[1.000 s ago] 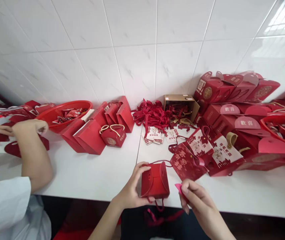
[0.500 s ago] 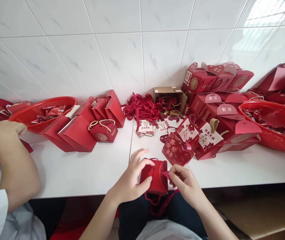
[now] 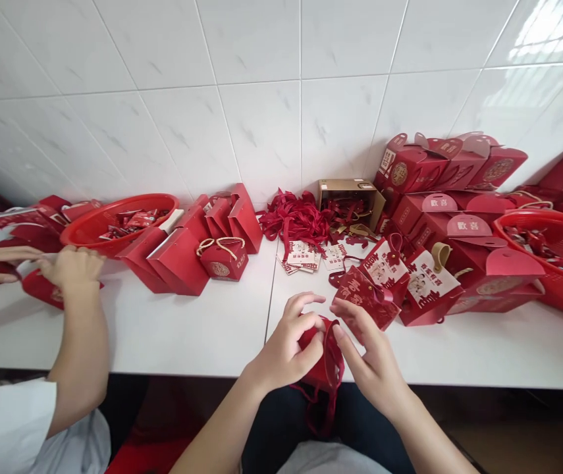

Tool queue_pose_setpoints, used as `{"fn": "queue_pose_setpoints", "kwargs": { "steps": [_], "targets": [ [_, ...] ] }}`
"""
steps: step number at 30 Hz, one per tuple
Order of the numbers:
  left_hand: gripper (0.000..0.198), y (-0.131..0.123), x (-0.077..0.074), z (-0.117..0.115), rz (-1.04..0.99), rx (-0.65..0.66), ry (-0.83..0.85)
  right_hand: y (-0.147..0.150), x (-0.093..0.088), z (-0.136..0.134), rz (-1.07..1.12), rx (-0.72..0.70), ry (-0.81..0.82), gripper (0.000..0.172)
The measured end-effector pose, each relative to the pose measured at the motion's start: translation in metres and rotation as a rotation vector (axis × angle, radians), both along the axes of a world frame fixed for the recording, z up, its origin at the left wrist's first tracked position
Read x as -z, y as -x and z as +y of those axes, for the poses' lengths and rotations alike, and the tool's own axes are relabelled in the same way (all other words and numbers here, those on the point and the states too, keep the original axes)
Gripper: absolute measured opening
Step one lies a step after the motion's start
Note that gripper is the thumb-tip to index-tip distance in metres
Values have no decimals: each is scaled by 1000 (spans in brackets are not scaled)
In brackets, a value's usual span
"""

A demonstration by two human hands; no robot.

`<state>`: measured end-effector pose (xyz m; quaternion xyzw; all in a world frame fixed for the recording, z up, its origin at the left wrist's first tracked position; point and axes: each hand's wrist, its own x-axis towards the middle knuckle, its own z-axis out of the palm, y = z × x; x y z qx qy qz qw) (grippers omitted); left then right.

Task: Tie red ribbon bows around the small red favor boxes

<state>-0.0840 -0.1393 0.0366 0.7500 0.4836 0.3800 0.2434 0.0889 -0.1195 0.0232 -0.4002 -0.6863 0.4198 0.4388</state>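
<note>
A small red gift box (image 3: 321,374) stands tilted at the table's front edge, over the lap, with a dark red ribbon (image 3: 329,411) hanging from it. My left hand (image 3: 294,342) is closed on the box's upper left part, thumb and index finger bent together at its top. Beside the box's right end is my right hand (image 3: 373,352), fingers apart, the thumb tip close to or touching the flap edge. Whether it pinches the ribbon is hidden. Just behind the hands lies a red box with gold lettering (image 3: 367,296).
Behind are a ribbon heap (image 3: 294,217), printed cards (image 3: 302,255) and a cardboard box (image 3: 350,197). Red boxes (image 3: 463,230) are stacked to the right by a red basket (image 3: 558,273). Leftward stand red bags (image 3: 182,257), another basket (image 3: 120,243) and a co-worker's hand (image 3: 78,268).
My right hand has let go of the ribbon end it pinched and opened its fingers. The box is turned and its ribbon hangs down its right end. The view has shifted left.
</note>
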Motion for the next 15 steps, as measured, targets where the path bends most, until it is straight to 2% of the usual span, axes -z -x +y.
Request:
{"fn": "queue_pose_setpoints", "kwargs": {
  "steps": [3,7,10,12,15],
  "targets": [
    [12,0,1,4,-82,-59,-83,9,-8,5,-23,-140,26,36],
    [14,4,0,2,-202,-224,-162,16,-11,12,-39,-171,64,25],
    [12,8,-5,-10,-197,-279,-138,15,-18,13,29,-214,65,31],
    [5,10,-6,-21,-124,-287,-72,7,-28,10,123,-185,48,29],
    [25,10,-1,-32,-16,-296,24,-23,-44,2,267,-45,-57,20]
  ]
}}
